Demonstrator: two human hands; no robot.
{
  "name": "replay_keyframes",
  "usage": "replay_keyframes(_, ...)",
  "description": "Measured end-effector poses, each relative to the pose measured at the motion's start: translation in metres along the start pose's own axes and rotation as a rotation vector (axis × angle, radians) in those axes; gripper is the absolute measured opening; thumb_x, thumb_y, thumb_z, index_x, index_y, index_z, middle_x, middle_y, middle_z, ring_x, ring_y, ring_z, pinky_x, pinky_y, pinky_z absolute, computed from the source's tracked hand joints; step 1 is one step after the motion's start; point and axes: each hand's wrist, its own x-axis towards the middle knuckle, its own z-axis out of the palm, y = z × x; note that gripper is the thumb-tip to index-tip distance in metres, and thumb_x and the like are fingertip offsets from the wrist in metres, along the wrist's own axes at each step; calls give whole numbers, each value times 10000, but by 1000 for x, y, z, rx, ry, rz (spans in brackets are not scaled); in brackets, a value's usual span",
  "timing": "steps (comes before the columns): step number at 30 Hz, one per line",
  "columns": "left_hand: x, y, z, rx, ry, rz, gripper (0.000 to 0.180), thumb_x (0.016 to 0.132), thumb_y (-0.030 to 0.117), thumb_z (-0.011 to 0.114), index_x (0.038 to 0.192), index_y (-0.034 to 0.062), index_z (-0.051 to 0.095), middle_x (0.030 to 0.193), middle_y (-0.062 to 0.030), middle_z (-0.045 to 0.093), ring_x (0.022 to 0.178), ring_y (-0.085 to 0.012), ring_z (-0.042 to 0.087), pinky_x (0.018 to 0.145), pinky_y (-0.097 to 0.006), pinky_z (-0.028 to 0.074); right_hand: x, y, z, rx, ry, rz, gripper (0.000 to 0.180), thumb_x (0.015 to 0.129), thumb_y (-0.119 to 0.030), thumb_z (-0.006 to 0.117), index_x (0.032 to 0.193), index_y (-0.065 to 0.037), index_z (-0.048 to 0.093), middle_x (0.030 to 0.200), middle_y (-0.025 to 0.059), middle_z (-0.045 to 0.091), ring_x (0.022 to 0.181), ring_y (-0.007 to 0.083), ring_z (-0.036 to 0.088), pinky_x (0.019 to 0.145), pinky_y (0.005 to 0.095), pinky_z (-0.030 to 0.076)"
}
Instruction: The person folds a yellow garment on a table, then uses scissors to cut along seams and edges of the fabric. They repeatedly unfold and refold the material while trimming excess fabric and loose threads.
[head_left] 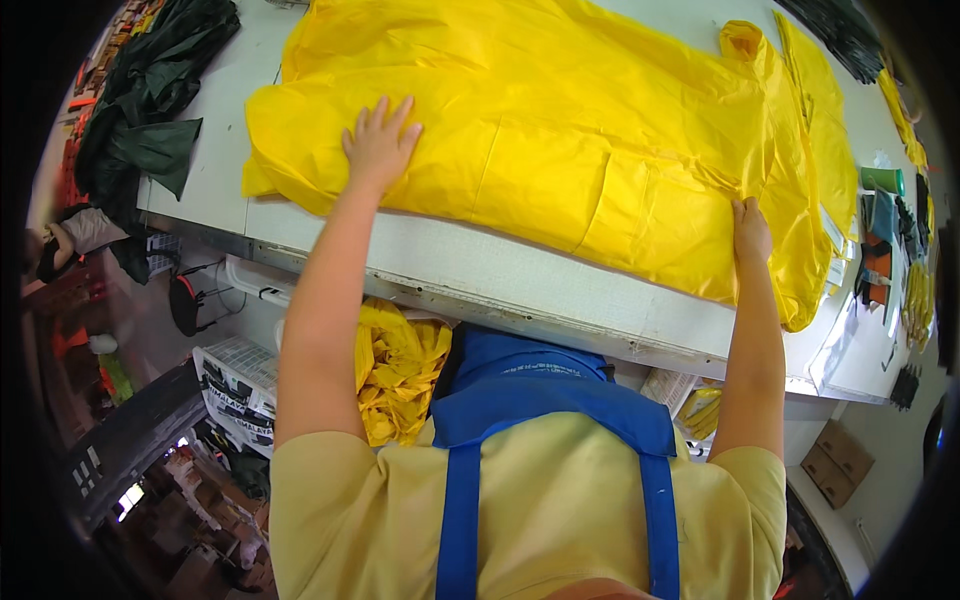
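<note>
Spread across the white table (470, 262) is a large piece of shiny yellow waterproof fabric, which looks like a raincoat (540, 130). My left hand (383, 145) lies flat on its left part, fingers apart. Toward the right end, my right hand (752, 230) is closed on a bunched fold of the raincoat, its fingertips partly hidden. Creases run through the fabric beside that grip. A rolled yellow end (742, 40) sticks up at the far right, and part of the raincoat drapes toward the table's near edge.
Dark green fabric (150, 100) hangs over the table's left end. Crumpled yellow fabric (395, 370) sits below the near edge by my left arm. At the right are a green spool (882, 180) and hanging tools. Cardboard boxes (838, 462) stand lower right.
</note>
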Motion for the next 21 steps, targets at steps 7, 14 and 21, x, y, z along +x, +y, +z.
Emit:
replay_keyframes(7,-67,-76,1,-146,393,-483,636,834,297,595,1396,160,331,1451,-123,296,1293,-338,317,1040,-523,236,-59,-71,25,220,595,-592,612,821,-322,651,1319,-64,405,1315,153,454,1210,376,414,1014,496,301)
replay_keyframes(14,-73,-247,4,-1080,161,-1011,843,755,75,591,1462,120,135,1424,-111,322,999,-230,510,795,-383,441,-144,-161,25,134,-17,-859,726,652,-105,698,1328,-101,435,1400,144,393,1339,346,286,1102,490,208)
replay_keyframes(21,-106,-238,42,-1716,216,-921,484,779,69,582,1232,66,412,1099,-70,551,934,-194,525,706,-307,459,-110,-168,-9,260,-286,-795,553,687,39,572,1226,-82,538,1211,180,565,1161,337,512,1001,393,403)
